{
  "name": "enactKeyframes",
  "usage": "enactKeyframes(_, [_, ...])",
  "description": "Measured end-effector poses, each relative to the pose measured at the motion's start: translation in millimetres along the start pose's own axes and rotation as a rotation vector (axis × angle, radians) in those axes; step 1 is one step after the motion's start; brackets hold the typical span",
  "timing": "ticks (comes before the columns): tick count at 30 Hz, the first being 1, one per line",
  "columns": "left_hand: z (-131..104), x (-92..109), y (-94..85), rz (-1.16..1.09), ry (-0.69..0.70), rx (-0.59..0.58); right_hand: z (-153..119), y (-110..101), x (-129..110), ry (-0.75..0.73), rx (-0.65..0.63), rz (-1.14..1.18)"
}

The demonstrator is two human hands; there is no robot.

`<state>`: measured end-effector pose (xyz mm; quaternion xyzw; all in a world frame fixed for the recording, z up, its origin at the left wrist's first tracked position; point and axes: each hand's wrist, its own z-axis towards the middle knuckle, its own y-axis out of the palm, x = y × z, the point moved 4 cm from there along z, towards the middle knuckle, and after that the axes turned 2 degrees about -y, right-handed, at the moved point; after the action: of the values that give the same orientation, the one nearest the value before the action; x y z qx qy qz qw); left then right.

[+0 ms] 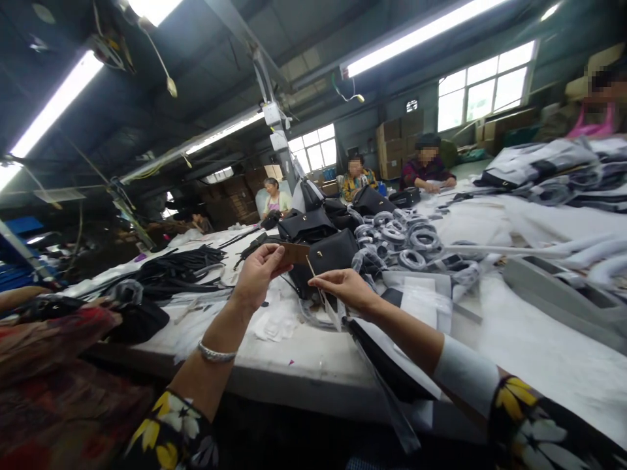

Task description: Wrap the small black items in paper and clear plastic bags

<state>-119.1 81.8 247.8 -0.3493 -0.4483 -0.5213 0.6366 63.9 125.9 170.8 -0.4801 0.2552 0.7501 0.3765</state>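
Note:
A small brown card (295,253) is pinched between the thumb and fingers of my left hand (261,271), above the near part of the table. Just right of it, my right hand (343,287) is closed in a pinch on a thin pale strip (313,271), whose upper end meets the card's right edge. Behind both hands sits a black bag (333,251) with a small metal clasp. Below my right forearm, a black piece with clear wrapping (386,359) hangs over the table's front edge.
Wrapped coiled straps (421,241) lie right of the bags, black straps (171,271) to the left. A grey plastic holder (563,300) stands at right. A person in a red patterned sleeve (53,339) is close at left; several people sit across the white table (519,365).

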Motion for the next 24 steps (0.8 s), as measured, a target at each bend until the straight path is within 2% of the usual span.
enactKeyframes(5, [-16, -18, 12.6, -0.130, -0.029, -0.030, -24, -20, -4, 0.144, 0.071, 0.160])
enactKeyframes(10, [-26, -41, 23.0, -0.212, -0.079, -0.014, -39, -33, -8, 0.171, 0.033, 0.158])
enactKeyframes(13, [-30, -52, 27.1, -0.242, -0.089, 0.025, -45, -40, -10, 0.121, 0.037, -0.061])
enactKeyframes(19, [-40, -65, 30.9, -0.235, -0.092, 0.073, -52, -64, -25, -0.169, 0.102, -0.607])
enactKeyframes(24, [-47, -71, 37.1, -0.201, -0.071, 0.061, -57, -70, -45, -0.198, 0.144, -0.877])
